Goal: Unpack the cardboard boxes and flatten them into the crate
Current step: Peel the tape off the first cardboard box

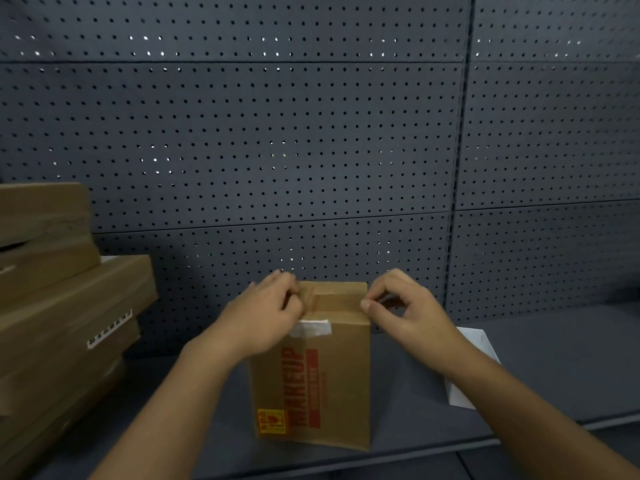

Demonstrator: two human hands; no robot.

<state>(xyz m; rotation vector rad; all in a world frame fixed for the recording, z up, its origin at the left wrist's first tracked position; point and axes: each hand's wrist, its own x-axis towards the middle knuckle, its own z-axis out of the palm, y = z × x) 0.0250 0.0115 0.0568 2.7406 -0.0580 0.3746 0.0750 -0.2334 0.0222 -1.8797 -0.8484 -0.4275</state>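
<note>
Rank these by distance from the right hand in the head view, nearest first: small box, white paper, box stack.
1. small box, touching: the right hand pinches its top right corner.
2. white paper, on the shelf just right of that arm.
3. box stack, far left, beyond the left hand.

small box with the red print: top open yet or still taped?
Still shut. The small box stands upright on the shelf, tape across its closed top; left hand and right hand pick at the top edges.
</note>
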